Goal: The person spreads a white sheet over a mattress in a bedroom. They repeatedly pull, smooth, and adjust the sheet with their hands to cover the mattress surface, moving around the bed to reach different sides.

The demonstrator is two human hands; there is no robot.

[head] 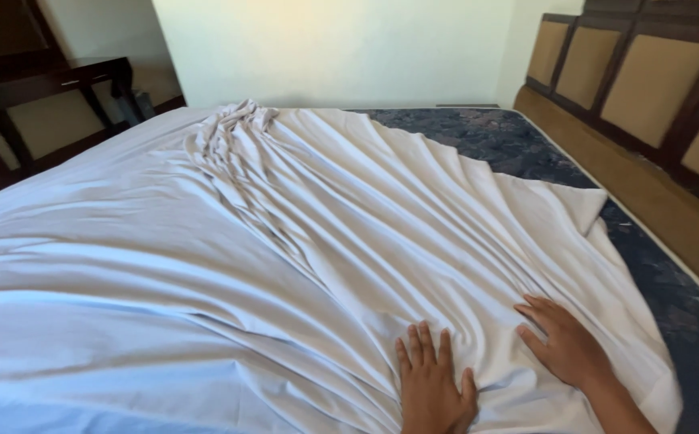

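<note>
While flat (palms down), hands (pixel 434 382) on sheet (pixel 285 233)

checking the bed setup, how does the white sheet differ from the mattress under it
The white sheet is plain and heavily creased, bunched at the far end; the mattress is dark blue, patterned and flat. The sheet covers most of the bed; the mattress shows only along the right side. Both hands, left hand and right hand, press on the sheet.

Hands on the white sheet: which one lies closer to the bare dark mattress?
The right hand. It rests nearer the sheet's edge beside the uncovered mattress; the left hand lies farther in.
</note>
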